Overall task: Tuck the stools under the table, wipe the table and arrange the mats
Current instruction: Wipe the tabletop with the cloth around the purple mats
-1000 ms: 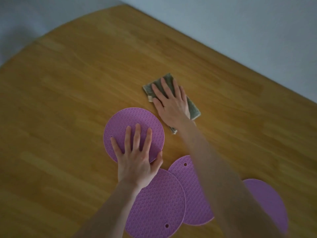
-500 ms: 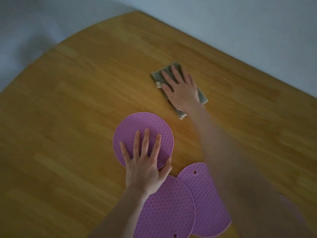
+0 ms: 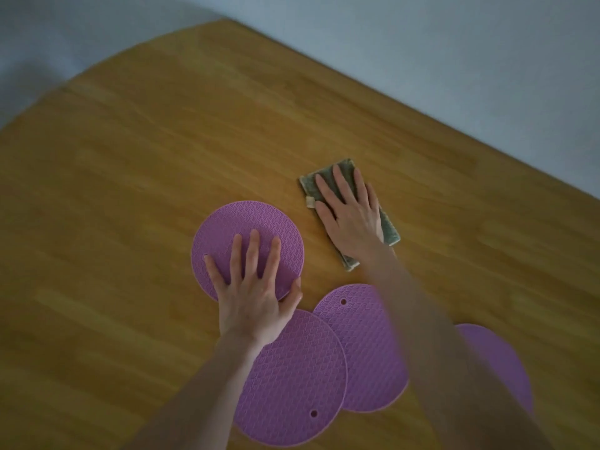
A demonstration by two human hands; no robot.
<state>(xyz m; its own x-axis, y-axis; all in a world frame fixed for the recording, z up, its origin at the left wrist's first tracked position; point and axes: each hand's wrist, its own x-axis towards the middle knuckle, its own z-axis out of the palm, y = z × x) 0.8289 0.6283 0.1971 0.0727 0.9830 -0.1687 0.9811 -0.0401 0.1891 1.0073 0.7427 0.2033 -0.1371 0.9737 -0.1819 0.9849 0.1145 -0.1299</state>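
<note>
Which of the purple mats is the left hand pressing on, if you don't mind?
The far mat, apart from the other three; the left hand lies flat on it.

The table (image 3: 136, 177) was wood, warm brown with long grain streaks and a smooth, low-sheen finish. The four mats (image 3: 227, 228) looked like soft purple rubber or silicone, matt, embossed all over with a fine scale pattern. The cloth (image 3: 388, 227) was grey-green fabric, nubby and dull.
</note>
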